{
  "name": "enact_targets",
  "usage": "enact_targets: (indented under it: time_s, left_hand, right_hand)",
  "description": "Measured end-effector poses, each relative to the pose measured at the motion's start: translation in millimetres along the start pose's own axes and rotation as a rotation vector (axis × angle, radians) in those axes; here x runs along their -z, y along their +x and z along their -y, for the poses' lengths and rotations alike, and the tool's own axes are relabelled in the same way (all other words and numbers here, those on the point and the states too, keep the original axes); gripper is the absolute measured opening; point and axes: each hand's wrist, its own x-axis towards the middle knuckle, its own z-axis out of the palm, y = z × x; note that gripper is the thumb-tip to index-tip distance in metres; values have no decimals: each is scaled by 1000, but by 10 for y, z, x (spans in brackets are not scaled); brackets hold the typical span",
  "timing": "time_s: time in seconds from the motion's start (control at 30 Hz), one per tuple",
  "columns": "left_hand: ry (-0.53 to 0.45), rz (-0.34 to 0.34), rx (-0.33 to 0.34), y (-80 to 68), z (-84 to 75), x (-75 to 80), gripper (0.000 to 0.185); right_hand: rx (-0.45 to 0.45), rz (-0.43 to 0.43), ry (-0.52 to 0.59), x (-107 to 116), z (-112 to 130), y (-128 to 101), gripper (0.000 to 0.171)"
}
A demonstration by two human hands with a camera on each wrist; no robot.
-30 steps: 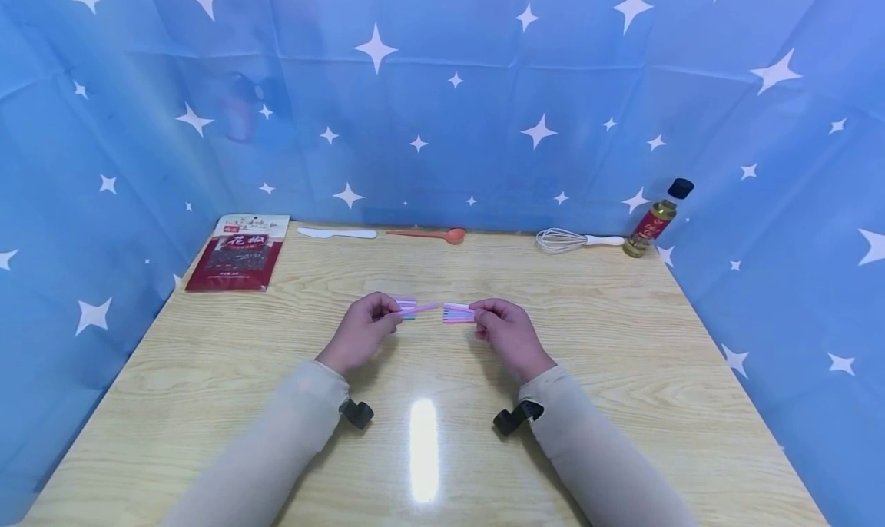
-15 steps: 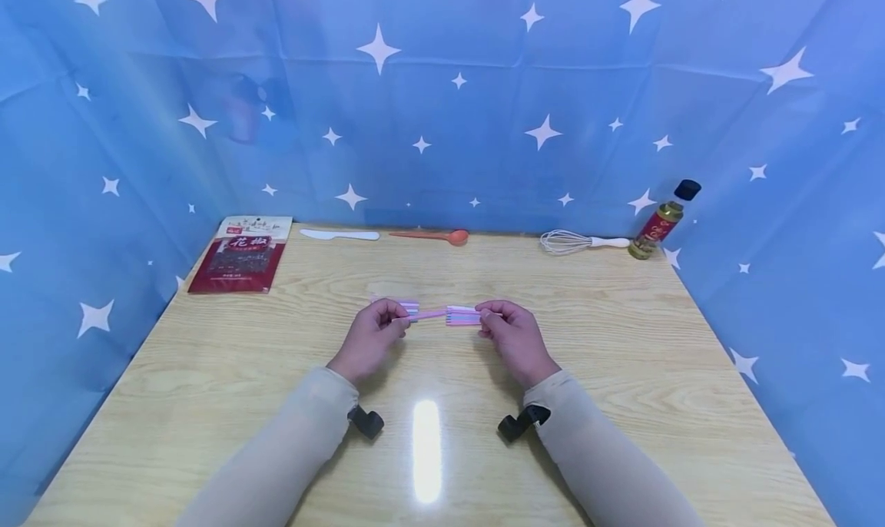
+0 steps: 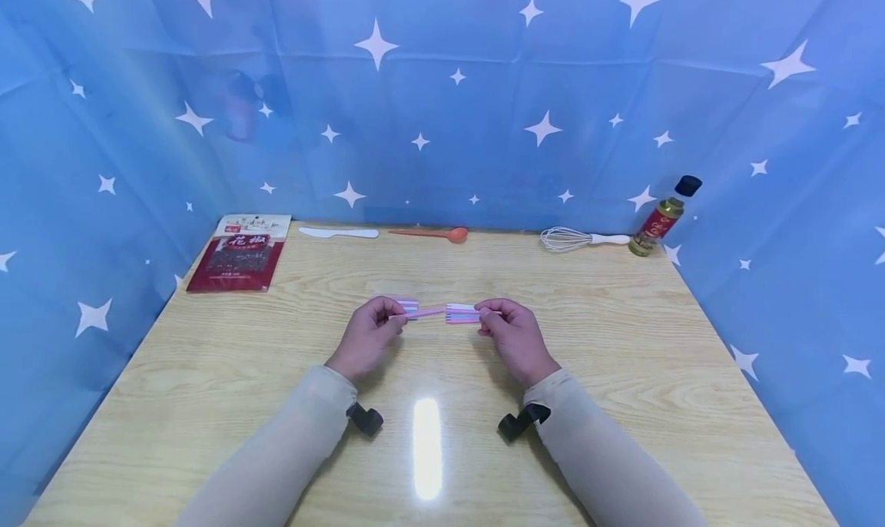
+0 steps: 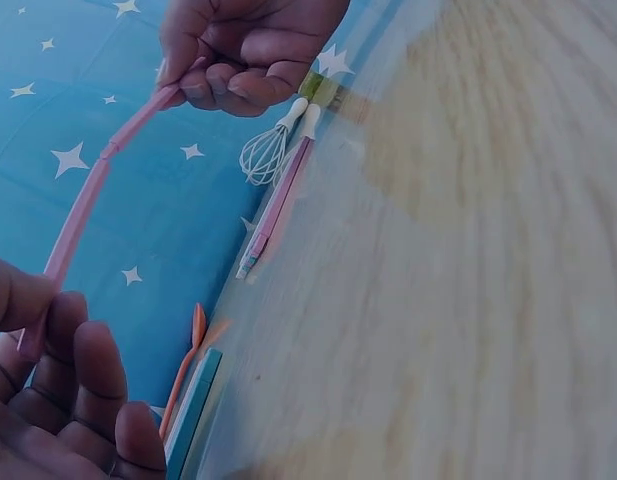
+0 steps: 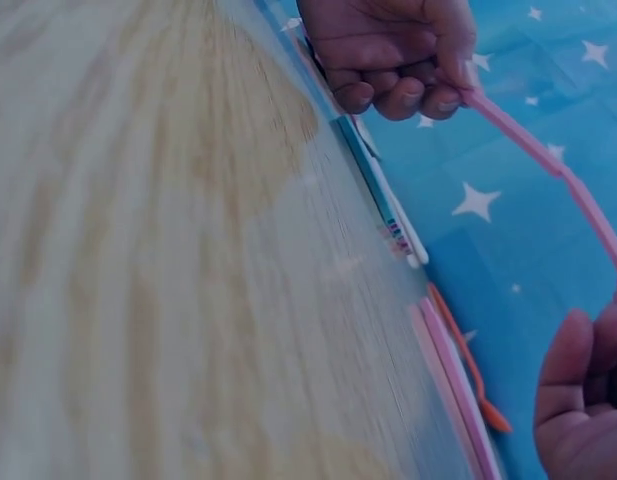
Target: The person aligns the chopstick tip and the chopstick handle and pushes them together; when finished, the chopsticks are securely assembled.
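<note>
**Two-ended pinch on a pink stick [image 4: 80, 212] above the table [image 3: 622, 319]**

A starry curtain [image 3: 442, 104] is hanging behind the table's far edge. A red packet [image 3: 238, 254] is lying at the table's far left corner. The left hand [image 3: 366, 339] and the right hand [image 3: 512, 339] are working over the table's middle, well apart from each other, each pinching one end of the stick between thumb and fingertips. A bottle [image 3: 655, 223] is standing at the table's far right corner, just beside the handle of a whisk [image 3: 584, 240]. A white knife [image 3: 339, 233] and an orange spoon [image 3: 429, 234] are lying along the table's far edge. Near the table's middle, a left row [image 3: 408, 306] and a right row [image 3: 462, 319] of thin coloured sticks are resting, partly hidden by the hands.

The pink stick itself is spanning the gap between the hands, lifted clear of the table and bending at a joint near its middle; whether it is one piece or two end to end, I cannot tell. It is probably weighing very little, feeling smooth and fairly stiff along each half. The joint is looking like the weak place, so a gentle fingertip pinch on each half, lined up straight, is likely serving best; squeezing hard would be risking a slip or a dent.
</note>
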Motion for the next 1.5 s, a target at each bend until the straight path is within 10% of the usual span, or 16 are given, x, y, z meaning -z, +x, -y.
enact_targets:
  time_s: [1.5]
  left_hand:
    - [-51, 12, 12, 13, 65, 5, 8]
  right_hand:
    - [-17, 51, -6, 31, -60, 14, 25]
